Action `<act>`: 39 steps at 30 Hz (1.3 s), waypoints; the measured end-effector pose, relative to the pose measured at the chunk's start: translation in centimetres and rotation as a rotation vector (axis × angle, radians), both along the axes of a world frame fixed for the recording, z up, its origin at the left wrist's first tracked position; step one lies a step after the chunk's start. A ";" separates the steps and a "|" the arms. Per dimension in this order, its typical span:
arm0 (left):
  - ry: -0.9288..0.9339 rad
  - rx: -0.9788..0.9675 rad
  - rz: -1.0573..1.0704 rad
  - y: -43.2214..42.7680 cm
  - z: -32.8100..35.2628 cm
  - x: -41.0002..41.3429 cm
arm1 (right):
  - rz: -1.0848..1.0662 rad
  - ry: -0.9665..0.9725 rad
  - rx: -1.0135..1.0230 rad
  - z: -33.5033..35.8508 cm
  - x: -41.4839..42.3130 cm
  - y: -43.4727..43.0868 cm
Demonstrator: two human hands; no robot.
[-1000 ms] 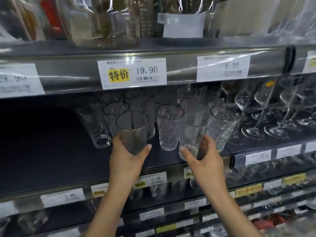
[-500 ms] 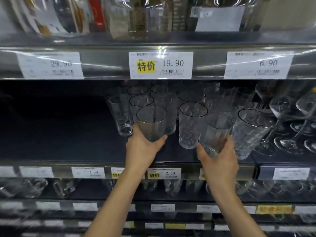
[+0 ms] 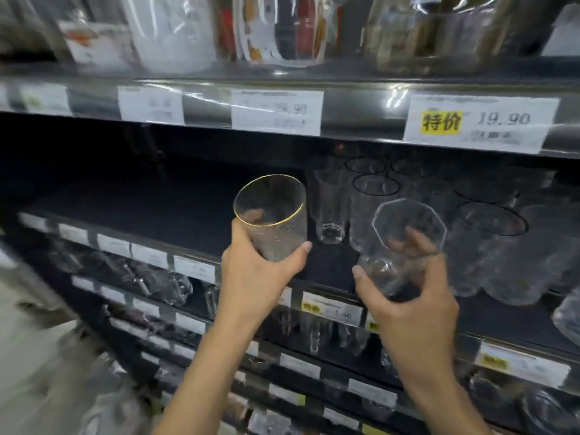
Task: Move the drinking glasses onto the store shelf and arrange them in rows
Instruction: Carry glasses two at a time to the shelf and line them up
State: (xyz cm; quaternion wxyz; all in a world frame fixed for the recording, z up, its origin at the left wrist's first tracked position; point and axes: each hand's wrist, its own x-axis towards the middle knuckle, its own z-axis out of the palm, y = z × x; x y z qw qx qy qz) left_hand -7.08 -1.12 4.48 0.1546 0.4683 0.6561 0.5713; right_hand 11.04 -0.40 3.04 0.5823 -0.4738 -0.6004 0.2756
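**Two glasses held before the dark shelf**

A gold-rimmed glass (image 3: 273, 218) is gripped low on its wall by the left hand (image 3: 257, 277). The thumb is pressed to its right side and the fingers are curled round the far side. The glass is held tilted, its mouth turned toward the camera, above the front edge of the shelf (image 3: 141, 208).

A clear faceted glass (image 3: 405, 243) is clasped by the right hand (image 3: 411, 309). The thumb is laid near its base and the fingers are wrapped behind it, where they are seen through the wall. It is tilted the same way.

The left part of the shelf is seen as bare dark board. The standing glasses (image 3: 373, 189) are ranged on the right part, behind the hands, much blurred. A tall narrow glass (image 3: 329, 208) is stood between the two held ones, farther back. A price tag (image 3: 480, 124) marked 19.90 is fixed to the shelf edge above.
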 end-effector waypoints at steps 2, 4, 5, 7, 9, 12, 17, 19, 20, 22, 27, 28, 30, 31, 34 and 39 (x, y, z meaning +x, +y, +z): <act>0.014 0.010 0.050 -1.1 0.3 -2.8 | 0.086 -0.001 -0.007 0.0 -2.7 0.0; 0.032 0.012 0.092 -2.1 0.5 -5.7 | 0.165 -0.007 -0.018 -0.3 -5.6 0.0; 0.044 0.002 0.109 -2.4 0.5 -7.2 | 0.202 -0.013 -0.025 -0.5 -7.1 0.1; 0.065 -0.025 0.136 -2.9 0.4 -10.3 | 0.265 -0.027 -0.031 -0.6 -10.2 0.1; 0.073 -0.042 0.155 -3.1 0.2 -13.4 | 0.309 -0.040 -0.027 -0.6 -13.3 0.2; 0.103 -0.074 0.149 -2.8 0.3 -18.1 | 0.347 -0.064 -0.031 -0.3 -18.1 0.4; 0.138 -0.124 0.109 -1.0 0.3 -26.7 | 0.328 -0.100 -0.079 -0.4 -26.2 1.7; 0.141 -0.137 0.093 0.0 0.1 -30.2 | 0.308 -0.120 -0.093 -0.4 -29.5 2.4; 0.141 -0.145 0.083 0.5 0.0 -32.0 | 0.296 -0.127 -0.103 -0.4 -31.1 2.8; 0.151 -0.167 0.055 1.7 -0.1 -35.4 | 0.260 -0.124 -0.120 -0.7 -34.2 3.9; 0.197 -0.210 -0.017 5.0 -1.0 -42.1 | 0.204 -0.121 -0.182 -1.3 -40.0 6.4; 0.202 -0.221 -0.035 5.6 -1.2 -43.2 | 0.201 -0.121 -0.201 -1.3 -40.9 6.9; 0.203 -0.244 -0.071 7.1 -1.9 -45.2 | 0.200 -0.118 -0.230 -1.4 -42.7 7.9; 0.198 -0.251 -0.083 7.9 -2.1 -46.1 | 0.199 -0.117 -0.239 -1.5 -43.5 8.4; 0.155 -0.225 -0.118 10.5 -2.7 -48.4 | 0.197 -0.097 -0.268 -2.1 -45.6 10.4; 0.103 -0.207 -0.270 15.1 -3.5 -51.8 | 0.204 -0.065 -0.301 -2.6 -48.8 14.4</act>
